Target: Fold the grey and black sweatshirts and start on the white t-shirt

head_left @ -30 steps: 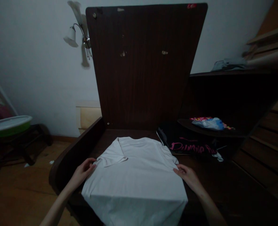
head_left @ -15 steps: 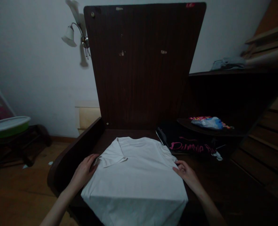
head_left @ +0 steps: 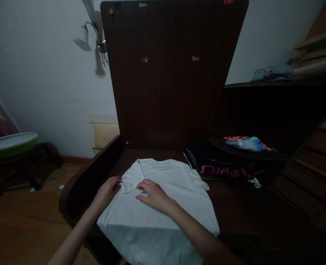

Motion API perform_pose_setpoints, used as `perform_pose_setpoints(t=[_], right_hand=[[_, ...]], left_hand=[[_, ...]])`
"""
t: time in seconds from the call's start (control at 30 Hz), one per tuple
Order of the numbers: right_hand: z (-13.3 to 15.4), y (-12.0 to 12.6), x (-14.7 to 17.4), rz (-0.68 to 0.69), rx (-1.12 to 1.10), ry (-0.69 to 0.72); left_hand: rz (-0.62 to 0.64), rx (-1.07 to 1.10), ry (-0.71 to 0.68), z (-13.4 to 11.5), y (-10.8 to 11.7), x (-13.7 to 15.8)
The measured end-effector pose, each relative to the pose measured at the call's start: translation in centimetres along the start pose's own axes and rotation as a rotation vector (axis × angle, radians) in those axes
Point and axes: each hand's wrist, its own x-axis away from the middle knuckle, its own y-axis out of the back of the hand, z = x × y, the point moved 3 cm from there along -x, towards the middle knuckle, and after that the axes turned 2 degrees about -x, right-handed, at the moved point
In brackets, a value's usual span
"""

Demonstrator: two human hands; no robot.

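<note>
A white T-shirt [head_left: 176, 206] lies spread on a dark wooden surface, its lower part hanging over the front edge. Its left sleeve [head_left: 131, 180] is folded inward over the body, while the right sleeve [head_left: 203, 181] sticks out at the side. My left hand [head_left: 109, 189] is at the shirt's left edge beside the folded sleeve, its fingers curled and closed on the cloth there. Over the shirt's middle, my right hand [head_left: 153, 195] is close to the sleeve's hem, thumb and fingers apart, with nothing between them.
A tall dark panel [head_left: 165, 81] stands behind the shirt. Black clothing with pink lettering [head_left: 220, 165] lies at right, near a plastic bag [head_left: 247, 143] on a shelf. Dark side rail [head_left: 89, 176] borders the left. Another person's arm [head_left: 317, 68] reaches toward folded cloth [head_left: 273, 73].
My right hand has left the shirt's right edge and moved left across it to the folded sleeve. My left hand stays by the left edge. The view has shifted slightly.
</note>
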Motion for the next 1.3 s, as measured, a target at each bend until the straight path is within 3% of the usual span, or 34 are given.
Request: perform_pose_setpoints(t=[0.13,0.23,0.37,0.5,0.77,0.9,1.0,1.07,1.13,1.23,1.3], right_hand=[[-0.2,-4.5,-2.1,0.037,0.259,0.055],[-0.6,-5.8,-2.4,0.005,0.37,0.074],[0.0,-5.6,-2.9,0.029,0.435,0.076],[1.1,-5.5,-4.1,0.056,0.453,-0.021],[1.2,-5.9,-4.2,-0.111,0.419,-0.092],[1.2,-5.7,-4.0,-0.175,0.394,0.001],[1.8,-6.1,-3.9,-0.115,0.354,0.188],[1.8,-6.0,-4.0,-0.109,0.324,0.221],[1.3,-5.3,-4.2,-0.173,0.296,0.11],[-0.9,-3.4,-4.6,-0.276,0.257,-0.169],[-2.9,-2.5,-4.5,-0.273,0.226,-0.332]], left_hand=[[0.023,-0.007,0.042,0.5,-0.3,0.0],[0.022,-0.026,0.057,0.4,-0.2,-0.1],[0.03,-0.054,0.076,0.1,0.0,-0.1],[0.046,-0.075,0.074,-0.3,0.3,-0.1],[0.053,-0.096,0.099,-1.4,0.8,0.1],[0.075,-0.096,0.096,-1.1,0.8,0.1],[0.095,-0.061,0.119,-0.9,0.9,0.1],[0.081,-0.051,0.142,-0.8,1.0,0.1],[0.052,-0.053,0.136,-1.0,1.0,0.1],[0.055,-0.031,0.055,-1.2,0.8,0.0],[0.086,-0.018,0.019,-1.3,0.5,-0.1]])
